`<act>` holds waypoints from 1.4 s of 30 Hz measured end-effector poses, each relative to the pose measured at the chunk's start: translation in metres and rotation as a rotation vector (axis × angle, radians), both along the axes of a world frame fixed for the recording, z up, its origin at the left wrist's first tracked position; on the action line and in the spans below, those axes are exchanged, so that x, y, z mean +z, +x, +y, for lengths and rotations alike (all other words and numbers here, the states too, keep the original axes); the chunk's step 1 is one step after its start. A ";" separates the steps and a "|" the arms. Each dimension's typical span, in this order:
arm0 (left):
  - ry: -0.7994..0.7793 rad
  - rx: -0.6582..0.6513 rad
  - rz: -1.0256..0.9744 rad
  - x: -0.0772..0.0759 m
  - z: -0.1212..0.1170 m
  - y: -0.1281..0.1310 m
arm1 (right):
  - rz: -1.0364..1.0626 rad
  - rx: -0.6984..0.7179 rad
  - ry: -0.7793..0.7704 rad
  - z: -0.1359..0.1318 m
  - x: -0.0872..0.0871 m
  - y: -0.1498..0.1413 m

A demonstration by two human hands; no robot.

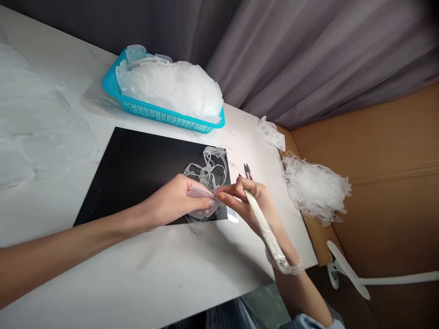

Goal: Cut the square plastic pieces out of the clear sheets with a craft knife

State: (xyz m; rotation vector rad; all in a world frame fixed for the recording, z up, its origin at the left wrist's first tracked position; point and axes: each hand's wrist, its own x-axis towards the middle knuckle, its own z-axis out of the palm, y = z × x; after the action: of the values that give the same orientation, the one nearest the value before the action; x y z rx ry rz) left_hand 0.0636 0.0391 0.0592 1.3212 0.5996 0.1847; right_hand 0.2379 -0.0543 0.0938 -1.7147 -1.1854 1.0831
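My left hand (174, 198) is closed on a thin translucent plastic piece (200, 213) with small round spots, thumb on top, over the right part of a black mat (147, 169). At the piece's edge, the thumb and index finger of my right hand (252, 201) pinch close to my left fingertips. A long white-handled tool (267, 233) is also held in my right hand, its handle lying back toward the wrist. Beyond that hand shows a dark pointed tip with pink (247, 172); whether it belongs to the tool, I cannot tell. Looping clear trimmings (214, 167) lie behind the fingers.
A blue basket (164, 115) heaped with translucent pieces stands at the back. More translucent sheets (37, 123) spread on the left of the white table (144, 269). A pile of stringy scraps (317, 187) sits at the right edge beside cardboard (384, 183). Grey curtain (291, 55) hangs behind.
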 end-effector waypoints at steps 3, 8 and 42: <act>0.130 0.029 0.021 0.001 -0.003 -0.001 | -0.058 0.007 0.033 -0.002 0.001 -0.004; 0.362 0.167 0.013 -0.003 -0.011 -0.002 | -0.256 0.015 0.156 -0.006 -0.014 -0.010; -0.636 0.225 -0.123 0.002 0.017 -0.002 | 0.341 -0.260 0.196 0.011 -0.025 0.004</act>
State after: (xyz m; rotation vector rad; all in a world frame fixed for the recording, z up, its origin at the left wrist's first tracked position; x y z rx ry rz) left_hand 0.0613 0.0561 0.0610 0.6234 0.6341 0.2334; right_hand 0.2424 -0.0432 0.0689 -1.4181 -0.8017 1.0132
